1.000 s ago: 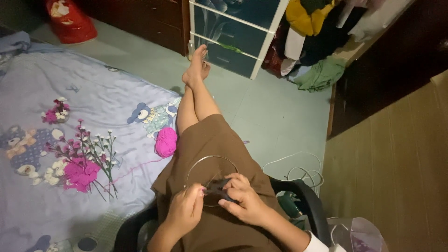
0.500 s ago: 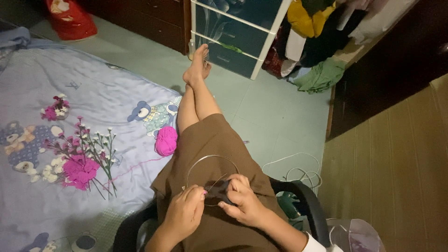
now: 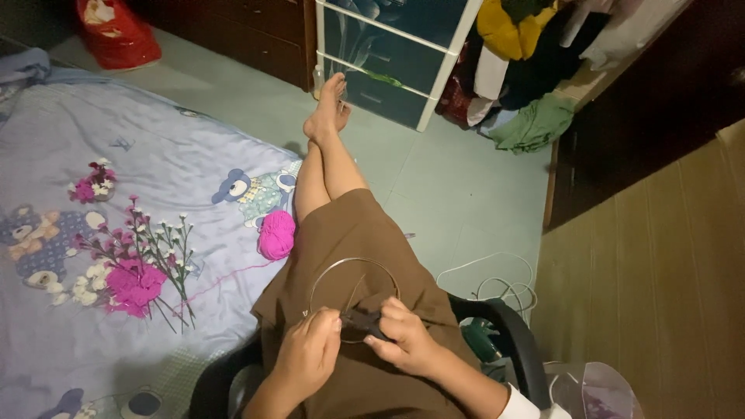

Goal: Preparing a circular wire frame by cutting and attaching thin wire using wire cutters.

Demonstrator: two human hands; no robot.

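I sit on a dark chair with my legs stretched out over the floor, a brown skirt over my lap. My left hand (image 3: 309,353) pinches the near end of a thin metal wire ring (image 3: 353,262) that lies on my lap. My right hand (image 3: 407,340) holds a small dark tool (image 3: 359,320) against the same part of the ring. Both hands meet at the ring's near edge. What kind of tool it is I cannot tell.
A pink yarn ball (image 3: 277,233) lies beside my knee on a pale bedsheet (image 3: 155,163), its strand trailing left. Artificial pink and white flowers (image 3: 140,264) lie on the sheet. White cable (image 3: 497,283) coils on the floor; a drawer unit (image 3: 392,54) and clothes stand ahead.
My hands have barely shifted on the ring. The view has moved slightly.
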